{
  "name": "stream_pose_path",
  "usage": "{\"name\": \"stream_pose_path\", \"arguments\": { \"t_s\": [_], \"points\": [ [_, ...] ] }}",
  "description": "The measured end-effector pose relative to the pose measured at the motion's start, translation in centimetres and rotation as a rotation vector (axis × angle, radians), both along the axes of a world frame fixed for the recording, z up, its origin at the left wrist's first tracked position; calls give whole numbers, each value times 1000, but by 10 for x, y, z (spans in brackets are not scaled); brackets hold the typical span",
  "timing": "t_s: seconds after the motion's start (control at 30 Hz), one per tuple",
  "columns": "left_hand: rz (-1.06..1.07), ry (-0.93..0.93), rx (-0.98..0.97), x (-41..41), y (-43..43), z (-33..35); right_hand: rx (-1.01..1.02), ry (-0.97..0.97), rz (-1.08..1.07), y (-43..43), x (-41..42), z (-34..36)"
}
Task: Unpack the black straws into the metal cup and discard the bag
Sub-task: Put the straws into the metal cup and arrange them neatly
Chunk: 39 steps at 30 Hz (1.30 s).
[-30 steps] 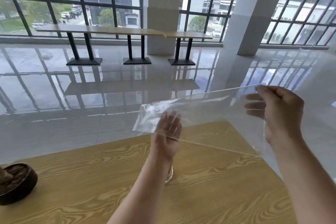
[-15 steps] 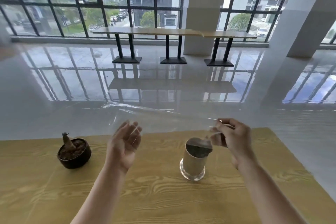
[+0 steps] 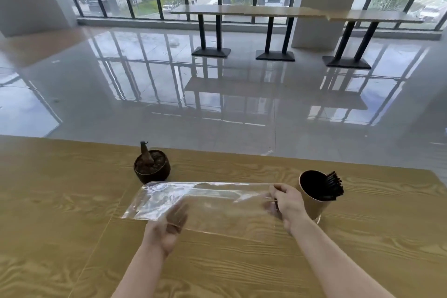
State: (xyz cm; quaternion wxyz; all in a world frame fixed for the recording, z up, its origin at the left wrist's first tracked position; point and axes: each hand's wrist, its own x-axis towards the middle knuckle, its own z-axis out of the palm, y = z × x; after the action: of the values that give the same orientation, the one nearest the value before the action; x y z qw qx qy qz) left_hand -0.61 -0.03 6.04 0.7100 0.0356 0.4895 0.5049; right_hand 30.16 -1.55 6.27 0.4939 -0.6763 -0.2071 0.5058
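Bag (image 3: 205, 203) pinched at its end by R hand (image 3: 287, 203) just beside cup (image 3: 317, 204), L hand (image 3: 169, 224) slack-fingered beneath it.

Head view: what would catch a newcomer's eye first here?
The empty clear bag, stretched flat over the wooden table between both hands: the right hand pinches its right end, and the left hand shows through its left part, fingers straight. Just right of it stands the metal cup, with black straws bunched against its right rim. A small dark pot sits beyond the bag.
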Motion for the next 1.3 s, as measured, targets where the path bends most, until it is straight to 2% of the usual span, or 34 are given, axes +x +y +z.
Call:
{"name": "stream_pose_path", "arguments": {
  "t_s": [0.1, 0.37, 0.57, 0.67, 0.73, 0.87, 1.0, 1.17, 1.3],
  "points": [
    [-5, -13, -111, -20, -10, -28, -121, 20, 26, 1, -15, -31],
    [-78, 107, -256, -48, 0, -73, -221, 37, 29, 3, -38, -75],
    [-204, 353, -396, -59, -5, -91, -258, 18, -94, 5, -47, -91],
    [-199, 485, -398, -59, -23, -93, -251, -55, -58, 2, -44, -97],
    [-171, 649, -360, -58, -34, -94, -255, -204, 32, 1, -43, -102],
    [-272, 1305, -205, -51, -56, -90, -258, -581, 294, 3, -41, -99],
    [-358, 1680, -13, -28, -68, -76, -223, -847, 488, -5, -38, -94],
    [-685, 1890, 276, 6, -65, -68, -152, -922, 588, -21, -26, -74],
    [-765, 1818, 402, 41, -58, -59, -26, -811, 416, -53, -3, -49]
  ]
}}
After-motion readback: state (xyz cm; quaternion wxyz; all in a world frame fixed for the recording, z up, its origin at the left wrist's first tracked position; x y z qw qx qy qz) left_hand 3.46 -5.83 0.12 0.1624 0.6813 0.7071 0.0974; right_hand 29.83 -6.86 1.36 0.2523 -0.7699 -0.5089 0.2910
